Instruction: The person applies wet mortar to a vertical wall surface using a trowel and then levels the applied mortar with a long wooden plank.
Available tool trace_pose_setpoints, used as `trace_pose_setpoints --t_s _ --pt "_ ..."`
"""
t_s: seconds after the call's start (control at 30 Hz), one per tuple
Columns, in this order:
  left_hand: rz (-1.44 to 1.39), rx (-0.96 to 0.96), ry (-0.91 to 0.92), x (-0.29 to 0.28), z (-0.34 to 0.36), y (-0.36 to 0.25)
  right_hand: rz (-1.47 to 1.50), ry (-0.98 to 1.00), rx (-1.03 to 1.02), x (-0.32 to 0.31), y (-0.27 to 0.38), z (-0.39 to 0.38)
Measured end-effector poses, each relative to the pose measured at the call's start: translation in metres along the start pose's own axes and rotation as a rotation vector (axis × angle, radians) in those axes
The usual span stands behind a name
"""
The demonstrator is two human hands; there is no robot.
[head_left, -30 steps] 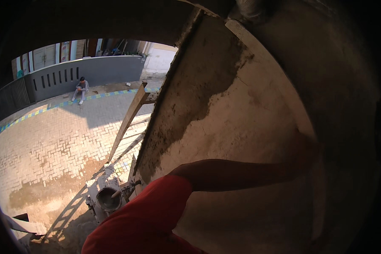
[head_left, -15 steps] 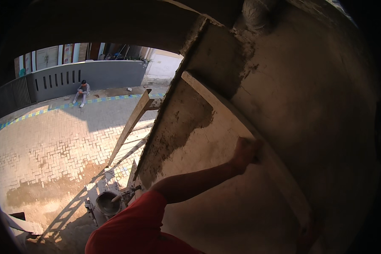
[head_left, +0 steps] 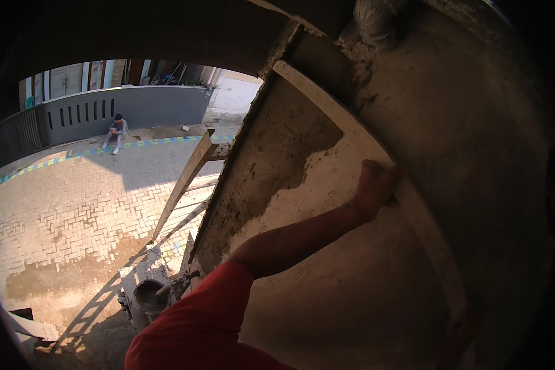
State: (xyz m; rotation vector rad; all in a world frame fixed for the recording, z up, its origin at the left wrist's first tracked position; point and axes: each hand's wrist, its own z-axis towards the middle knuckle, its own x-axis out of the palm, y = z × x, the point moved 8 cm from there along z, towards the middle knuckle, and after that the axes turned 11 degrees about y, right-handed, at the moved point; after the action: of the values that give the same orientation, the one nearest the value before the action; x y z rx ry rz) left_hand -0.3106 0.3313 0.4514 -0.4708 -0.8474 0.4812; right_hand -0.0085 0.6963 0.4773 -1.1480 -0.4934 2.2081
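Note:
A long, pale straightedge board [head_left: 428,222] lies across the plastered wall [head_left: 308,246], its upper end over the dark, damp strip of plaster [head_left: 265,160]. My left hand [head_left: 376,188] grips the board near its middle, the arm in a red sleeve reaching from below. At the lower right, in deep shade, my right hand [head_left: 459,327] is closed on the board's lower part; its fingers are dim. A dark edge borders the wet plaster on the left.
Below left are a mortar bucket [head_left: 151,299] with a handled tool on a splattered platform, and wooden planks [head_left: 185,179]. A person [head_left: 117,132] sits by a grey wall [head_left: 154,105] across the paved street [head_left: 74,216]. A wrapped cylinder [head_left: 373,21] is at the top.
The board and my left hand moved left from the far right, then upward along the wall. My right hand came more into sight at the lower right.

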Motion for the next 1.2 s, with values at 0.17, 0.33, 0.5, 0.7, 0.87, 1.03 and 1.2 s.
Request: trace_pose_setpoints --t_s 0.17,0.33,0.5,0.7,0.87,1.03,1.2 --pt "0.016 0.061 -0.005 0.007 0.000 -0.007 -0.063 0.047 0.077 0.005 -0.018 -0.002" --pt "0.087 0.066 -0.044 0.021 0.018 -0.030 -0.097 0.114 0.226 -0.003 -0.018 0.000" --pt "0.497 0.147 0.002 0.050 0.022 -0.039 -0.077 0.179 0.372 -0.041 -0.010 -0.004" --pt "1.259 0.563 0.204 0.109 0.019 0.003 -0.102 -0.010 0.295 -0.014 -0.070 -0.041" --pt "0.326 0.034 0.090 0.126 -0.002 0.019 0.071 -0.327 -0.021 -0.102 -0.010 -0.046" --pt "0.332 -0.224 0.170 0.136 -0.037 0.024 0.121 -0.290 0.043 -0.067 -0.026 -0.085" --pt "0.312 -0.372 0.115 0.115 -0.064 0.101 0.120 -0.166 -0.058 -0.066 0.018 -0.097"
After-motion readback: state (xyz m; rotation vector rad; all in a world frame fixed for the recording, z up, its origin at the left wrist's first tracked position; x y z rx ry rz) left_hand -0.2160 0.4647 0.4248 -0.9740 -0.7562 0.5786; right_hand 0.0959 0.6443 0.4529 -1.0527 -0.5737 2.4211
